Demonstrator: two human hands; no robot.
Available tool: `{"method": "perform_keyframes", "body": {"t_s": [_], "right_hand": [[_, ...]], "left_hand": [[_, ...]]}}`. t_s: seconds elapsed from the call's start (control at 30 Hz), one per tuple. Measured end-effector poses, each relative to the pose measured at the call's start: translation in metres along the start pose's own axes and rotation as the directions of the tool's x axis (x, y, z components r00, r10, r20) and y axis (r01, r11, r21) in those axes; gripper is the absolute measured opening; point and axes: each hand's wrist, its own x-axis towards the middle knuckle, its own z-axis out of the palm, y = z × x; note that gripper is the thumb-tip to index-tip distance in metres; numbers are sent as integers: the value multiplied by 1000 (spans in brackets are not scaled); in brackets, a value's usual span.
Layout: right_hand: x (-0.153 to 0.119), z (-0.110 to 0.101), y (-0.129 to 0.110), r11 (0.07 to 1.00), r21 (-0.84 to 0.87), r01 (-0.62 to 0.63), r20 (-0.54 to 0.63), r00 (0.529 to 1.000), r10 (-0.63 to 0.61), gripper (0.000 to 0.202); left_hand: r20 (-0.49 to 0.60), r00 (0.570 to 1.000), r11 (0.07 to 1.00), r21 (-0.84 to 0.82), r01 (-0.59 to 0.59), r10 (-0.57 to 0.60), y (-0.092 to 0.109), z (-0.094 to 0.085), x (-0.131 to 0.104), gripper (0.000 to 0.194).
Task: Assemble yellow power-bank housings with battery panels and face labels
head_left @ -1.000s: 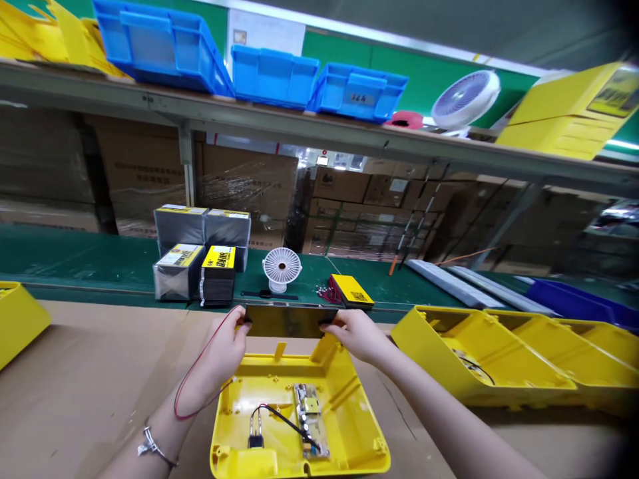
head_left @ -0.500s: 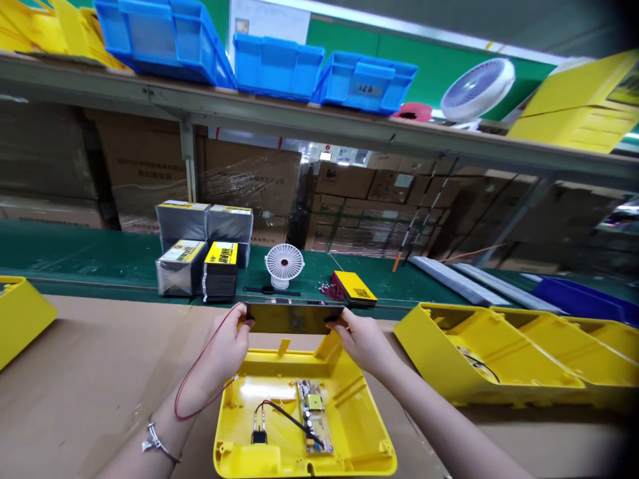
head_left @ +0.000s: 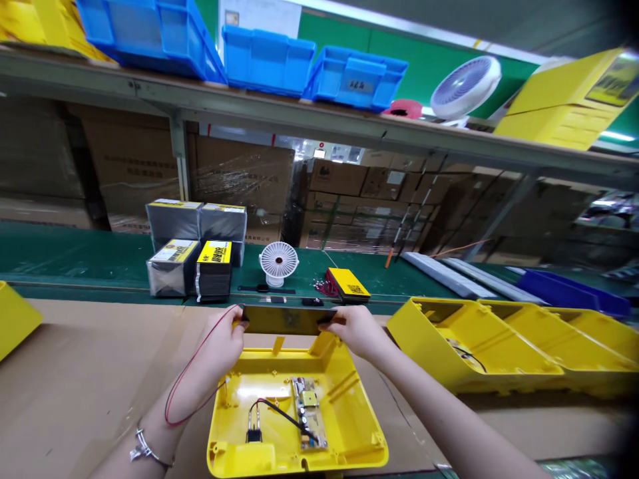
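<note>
A dark flat panel (head_left: 282,320) is held level by its two ends, just above the far wall of an open yellow housing (head_left: 279,399). My left hand (head_left: 224,339) pinches its left end, and a thin red wire (head_left: 182,380) loops down beside that wrist. The right end is pinched by my right hand (head_left: 357,329), near the housing's far right corner. Inside the housing lie a circuit board (head_left: 308,412) and a small black connector (head_left: 253,435) with dark and red leads.
More yellow housings (head_left: 469,346) stand at the right; another (head_left: 17,319) is at the left edge. Behind are stacked boxed packs (head_left: 213,273), a small white fan (head_left: 278,261) and a yellow-topped stack (head_left: 349,283). Blue bins (head_left: 267,60) sit on the shelf above.
The whole view has shifted slightly, so most things appear a little further left. Both hands still hold the panel, which sits slightly lower relative to the bench items behind it.
</note>
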Motion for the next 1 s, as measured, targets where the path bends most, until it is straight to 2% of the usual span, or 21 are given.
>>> {"method": "perform_keyframes", "body": {"t_s": [0.2, 0.5, 0.77, 0.87, 1.0], "right_hand": [[4, 0, 0, 998, -54, -33, 6, 999, 33, 9], [-6, 2, -23, 974, -223, -50, -110, 994, 26, 9], [2, 0, -11, 981, -175, -81, -60, 996, 72, 7], [2, 0, -11, 979, -179, -98, -82, 993, 84, 5], [-6, 4, -14, 975, -184, -125, -157, 983, 97, 15]], "left_hand": [[-17, 1000, 997, 68, 26, -24, 5, -1, 0, 10], [-41, 997, 991, 122, 63, -58, 8, 0, -3, 10], [1, 1000, 995, 101, 27, -27, 27, -4, -8, 20], [-6, 1000, 994, 103, 24, -24, 25, -3, -7, 23], [-31, 999, 993, 115, 27, -24, 17, 1, -4, 22]]}}
